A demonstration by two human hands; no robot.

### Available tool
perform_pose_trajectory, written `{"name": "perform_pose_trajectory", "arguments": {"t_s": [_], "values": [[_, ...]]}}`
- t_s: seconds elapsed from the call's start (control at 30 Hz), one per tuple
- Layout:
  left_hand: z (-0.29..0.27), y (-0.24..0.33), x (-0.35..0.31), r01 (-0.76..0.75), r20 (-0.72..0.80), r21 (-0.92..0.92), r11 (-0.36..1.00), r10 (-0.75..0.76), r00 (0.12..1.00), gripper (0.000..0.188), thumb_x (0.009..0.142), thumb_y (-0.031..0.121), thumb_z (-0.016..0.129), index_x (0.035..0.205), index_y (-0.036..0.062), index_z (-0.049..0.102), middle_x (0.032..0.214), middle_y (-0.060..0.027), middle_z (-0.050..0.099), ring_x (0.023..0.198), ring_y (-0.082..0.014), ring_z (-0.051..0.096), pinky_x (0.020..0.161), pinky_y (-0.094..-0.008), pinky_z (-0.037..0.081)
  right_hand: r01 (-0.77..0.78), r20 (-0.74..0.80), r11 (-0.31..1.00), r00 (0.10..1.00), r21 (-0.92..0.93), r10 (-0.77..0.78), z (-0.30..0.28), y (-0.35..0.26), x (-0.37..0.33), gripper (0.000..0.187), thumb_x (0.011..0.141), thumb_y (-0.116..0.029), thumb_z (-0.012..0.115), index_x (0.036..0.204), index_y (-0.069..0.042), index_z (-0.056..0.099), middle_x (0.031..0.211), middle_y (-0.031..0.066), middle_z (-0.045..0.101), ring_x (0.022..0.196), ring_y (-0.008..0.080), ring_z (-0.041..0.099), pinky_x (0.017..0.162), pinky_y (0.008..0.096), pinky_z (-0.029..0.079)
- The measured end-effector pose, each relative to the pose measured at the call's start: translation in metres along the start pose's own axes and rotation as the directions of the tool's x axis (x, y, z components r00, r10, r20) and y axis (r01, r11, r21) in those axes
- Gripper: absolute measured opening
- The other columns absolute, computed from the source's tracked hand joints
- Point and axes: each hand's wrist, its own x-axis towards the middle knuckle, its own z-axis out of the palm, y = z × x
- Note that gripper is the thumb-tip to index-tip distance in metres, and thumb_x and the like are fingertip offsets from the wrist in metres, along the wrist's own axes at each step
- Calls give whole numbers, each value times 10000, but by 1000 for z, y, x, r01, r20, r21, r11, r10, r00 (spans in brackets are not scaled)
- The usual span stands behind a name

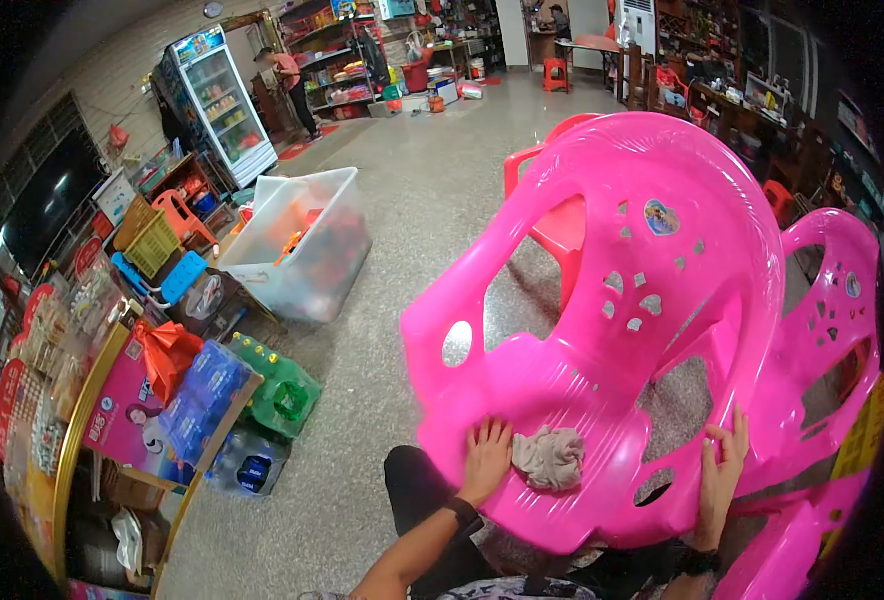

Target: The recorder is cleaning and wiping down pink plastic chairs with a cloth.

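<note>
A bright pink plastic armchair (522,375) with cut-out shapes in its back stands right in front of me. My left hand (487,462) lies flat on the front left of its seat, fingers spread and holding nothing. Just right of those fingers a crumpled greyish cloth (549,459) rests on the seat. At the chair's right armrest is my right hand (722,475), its fingers stretched out and apart along the outer edge. Whether its palm presses on the plastic is hard to tell.
More pink chairs (830,300) stand close on the right, and a red chair (562,225) is behind. To the left are a translucent tub (302,275), packs of green bottles (280,385) and a snack rack (52,400). A person (294,85) stands near a drinks fridge (217,105).
</note>
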Motion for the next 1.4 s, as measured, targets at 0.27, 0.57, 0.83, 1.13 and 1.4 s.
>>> {"name": "perform_pose_trajectory", "arguments": {"t_s": [0.27,0.57,0.83,1.13,1.4], "values": [[-6,-6,14,-37,-26,8,999,37,999,370,836,198,492,1172,44,495,1195,-133,488,1172,-295,403,972,-464,294,36,72,998,997,42,-39,5,8,18,161,865,-98,496,989,-35,579,1413,113,326,1309,270,273,1069,379,193],[7,-7,0,-5,-39,21,1000,6,999,386,818,202,528,1179,67,502,1232,-108,471,1188,-270,392,979,-463,293,23,-15,996,1000,84,-22,12,11,5,142,851,-124,523,950,-62,603,1408,104,339,1337,286,219,1091,399,146],[7,-9,6,-41,-69,60,997,45,997,402,795,213,539,1166,63,503,1221,-113,466,1183,-273,394,973,-465,306,-17,-37,975,999,221,25,7,3,3,132,860,-86,506,941,-36,598,1396,112,361,1330,286,241,1081,385,175],[4,-6,9,-25,-82,9,1000,26,996,367,807,160,527,1161,66,507,1188,-108,478,1156,-278,408,962,-465,307,-46,-63,955,996,292,67,13,18,7,140,871,-88,507,949,-22,604,1380,129,381,1325,276,260,1067,358,207],[5,-5,5,-15,-53,3,1000,15,998,352,812,186,518,1137,52,521,1206,-113,482,1164,-279,412,974,-462,312,-16,-72,962,997,273,37,10,20,3,150,885,-110,502,941,-17,604,1373,112,395,1312,254,289,1043,343,248]]}}
